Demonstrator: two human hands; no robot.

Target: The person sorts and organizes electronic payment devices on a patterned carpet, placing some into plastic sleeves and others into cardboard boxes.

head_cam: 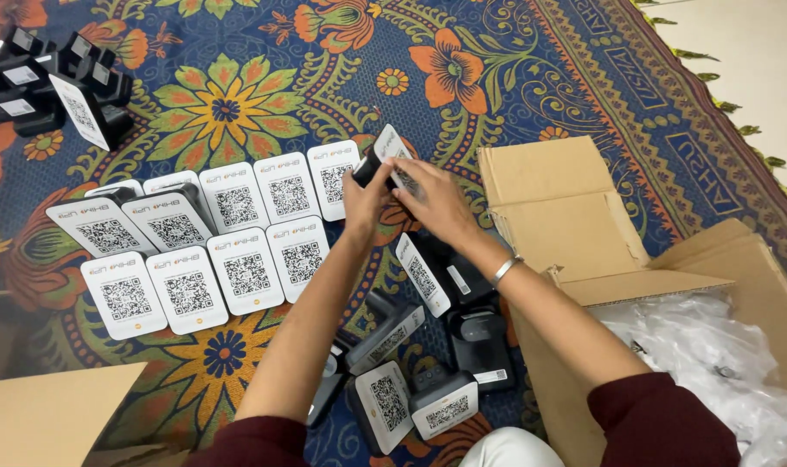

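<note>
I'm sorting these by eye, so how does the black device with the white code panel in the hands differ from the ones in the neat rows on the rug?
The held black device with white code panel is lifted and tilted, gripped by the left hand and right hand; the rowed white-panelled devices rest on the patterned rug. The rowed ones show their panels face-up and aligned; the held one shows its dark body. Both carry a white square-code panel.

View: one head-worn camera, no second view to share ground with.
Position: above the person's lap, over a patterned carpet (515, 95).
Facing: steeply down and forward; both forearms enter from the bottom edge.
Nearness: close; left hand (365, 206) and right hand (435, 203) sit near frame centre.
Left reach: rows of white code stands (190, 238).
Right reach: open cardboard box (575, 225).
Top right: bare floor (748, 43).
</note>
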